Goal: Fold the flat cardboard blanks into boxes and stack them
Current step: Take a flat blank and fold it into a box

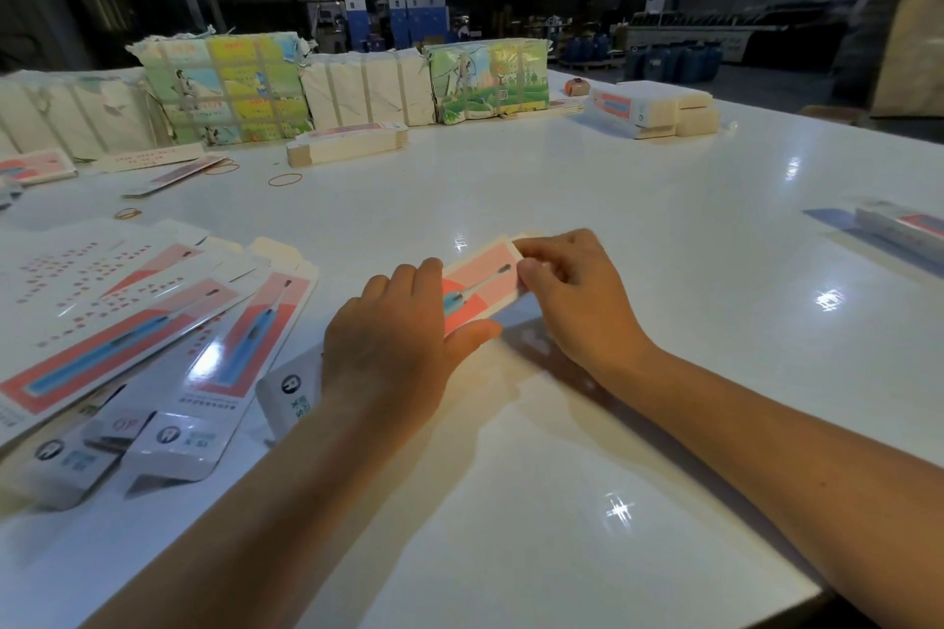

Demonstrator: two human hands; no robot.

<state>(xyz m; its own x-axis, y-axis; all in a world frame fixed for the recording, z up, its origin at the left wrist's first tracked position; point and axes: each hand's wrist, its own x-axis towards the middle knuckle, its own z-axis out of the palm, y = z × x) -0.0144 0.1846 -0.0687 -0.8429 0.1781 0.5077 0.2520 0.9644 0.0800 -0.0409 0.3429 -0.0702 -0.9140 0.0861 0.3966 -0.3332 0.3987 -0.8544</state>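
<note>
A long, narrow cardboard box (pixel 477 289), printed in pink and coral with a blue toothbrush, is held between both hands just above the glossy white table (pixel 562 424), near the table's middle. The left hand (pixel 393 342) is wrapped over the box's near end, its fingers curled across the top face and its thumb pressed along the near side edge. The right hand (pixel 577 296) is closed on the far end, where the fingertips are bent down onto a pale end flap; whether the flap is fully tucked in cannot be told. The printed face is turned upward and tilted slightly, and a dark shadow is cast below it on the table.

To the left, a fanned pile of flat printed cardboard blanks (pixel 138 317) with the same toothbrush design is spread on the table, touching the left forearm. Farther back, a low stack of flattened blanks (pixel 347 146), strapped bundles of coloured printed sheets (pixel 225 87) and a few tan rubber bands (pixel 285 179) are seen. A group of white boxes (pixel 659 110) is set at the far right.
</note>
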